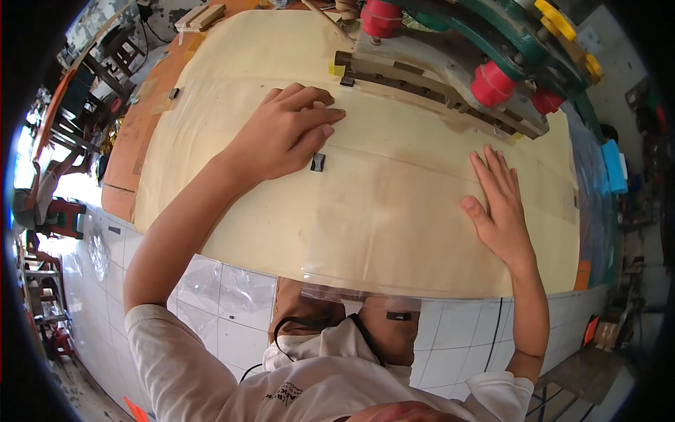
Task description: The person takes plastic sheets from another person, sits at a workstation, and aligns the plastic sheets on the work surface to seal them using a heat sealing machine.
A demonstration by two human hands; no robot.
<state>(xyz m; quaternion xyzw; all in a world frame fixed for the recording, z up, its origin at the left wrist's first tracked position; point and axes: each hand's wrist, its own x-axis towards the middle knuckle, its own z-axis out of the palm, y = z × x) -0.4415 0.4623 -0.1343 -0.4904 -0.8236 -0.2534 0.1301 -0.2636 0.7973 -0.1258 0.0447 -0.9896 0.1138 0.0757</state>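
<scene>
My left hand (292, 130) is over the left middle of a pale covered tabletop (232, 70), fingers bent and slightly apart, thumb tip separate from the index finger. I see nothing held in it. Just below its thumb lies a small black piece (318, 162). My right hand (500, 211) rests flat at the right, fingers stretched toward the machine and thumb out to the side. Beneath and beside it, a clear plastic sheet (394, 218) seems to lie on the tabletop, its lower edge hanging over the front near my lap.
A green machine (485, 42) with red knobs and a long bar (422, 88) stands at the back right. Another small black piece (346, 81) sits by the bar's left end. Wooden strips (200, 17) lie at the far left. A blue object (614, 167) is beyond the right edge.
</scene>
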